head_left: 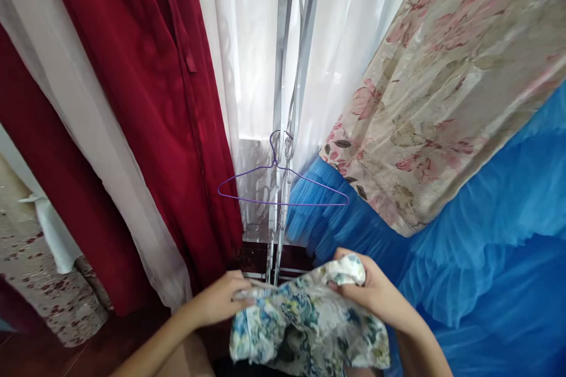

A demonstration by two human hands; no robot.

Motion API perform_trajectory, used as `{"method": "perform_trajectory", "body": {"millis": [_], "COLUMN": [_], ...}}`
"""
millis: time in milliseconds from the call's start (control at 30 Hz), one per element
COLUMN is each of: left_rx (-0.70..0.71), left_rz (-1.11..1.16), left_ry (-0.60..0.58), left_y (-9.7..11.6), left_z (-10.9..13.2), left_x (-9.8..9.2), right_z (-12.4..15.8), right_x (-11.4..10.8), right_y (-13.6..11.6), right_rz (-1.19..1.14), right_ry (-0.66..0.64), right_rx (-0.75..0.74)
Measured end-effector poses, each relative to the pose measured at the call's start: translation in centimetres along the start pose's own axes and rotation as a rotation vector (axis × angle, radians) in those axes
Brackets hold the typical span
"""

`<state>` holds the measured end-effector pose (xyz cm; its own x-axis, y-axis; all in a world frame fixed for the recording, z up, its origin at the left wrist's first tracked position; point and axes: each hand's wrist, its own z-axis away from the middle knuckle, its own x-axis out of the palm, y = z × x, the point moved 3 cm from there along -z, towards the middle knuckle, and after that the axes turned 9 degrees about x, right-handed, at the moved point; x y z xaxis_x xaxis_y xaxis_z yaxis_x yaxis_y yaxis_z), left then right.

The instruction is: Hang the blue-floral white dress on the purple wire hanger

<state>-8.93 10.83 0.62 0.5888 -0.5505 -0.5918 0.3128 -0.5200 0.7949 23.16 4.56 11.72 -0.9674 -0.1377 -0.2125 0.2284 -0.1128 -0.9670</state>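
White, blue, green and yellow garment [309,309]: low in the middle, bunched between the two hands above the person's lap, its folds uneven and its lower part cut off by the bottom edge of the view.
Left hand [223,300]: pinching the garment's upper left edge between thumb and fingers.
Right hand [369,283]: closed on the garment's upper right corner, thumb across the front, some fingers hidden behind the cloth.
Purple hanger [283,204]: well above the garment and apart from both hands, upright, hook uppermost against the metal strips [283,70]; the exact catch is too small to tell.
Red cloth [145,112]: hanging in long folds to the left, pale cloth [95,123] beside it.
Floral cloth [424,106]: hanging at the upper right, pink flowers on beige, overlapping the ruffled blue fabric [469,271] near the right hand.
White fabric [256,29]: behind the strips.
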Motion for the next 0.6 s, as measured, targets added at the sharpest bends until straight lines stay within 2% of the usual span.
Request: {"method": "perform_trajectory", "body": {"millis": [67, 133, 200, 300, 433, 500, 600], "left_rx": [-0.001, 0.016, 0.019, 0.031, 0.047, 0.023, -0.005], "left_rz": [-0.177, -0.22, -0.187, -0.164, -0.329, -0.378, -0.383], "left_ry": [0.134, 0.284, 0.407, 0.48, 0.499, 0.503, 0.487], "left_y": [-1.5, -2.3, -2.6, -2.8, -3.0, -3.1, -3.3], "left_z": [0.4, 0.2, -0.6, -2.8, -5.8, -6.8, -7.4], "left_x": [-4.5, -9.1, -13.1, -17.7, -21.5, -22.5, -22.9], "right_z": [-2.3, -5.2, -8.5, -13.1, -16.3, -16.4, -15.9], "right_x": [0.0, 0.4, 1.2, 2.3, 3.7, 4.2, 4.6], "right_y": [-2.4, -4.0, -4.8, -4.4, -3.0, -2.5, -1.9], "right_rz": [0.136, 0.246, 0.318, 0.37, 0.381, 0.379, 0.376], "right_ry": [-0.013, 0.031, 0.11, 0.236, 0.275, 0.279, 0.299], "right_rx": [-0.122, -0.234, -0.316, -0.336, -0.295, -0.297, -0.305]}}
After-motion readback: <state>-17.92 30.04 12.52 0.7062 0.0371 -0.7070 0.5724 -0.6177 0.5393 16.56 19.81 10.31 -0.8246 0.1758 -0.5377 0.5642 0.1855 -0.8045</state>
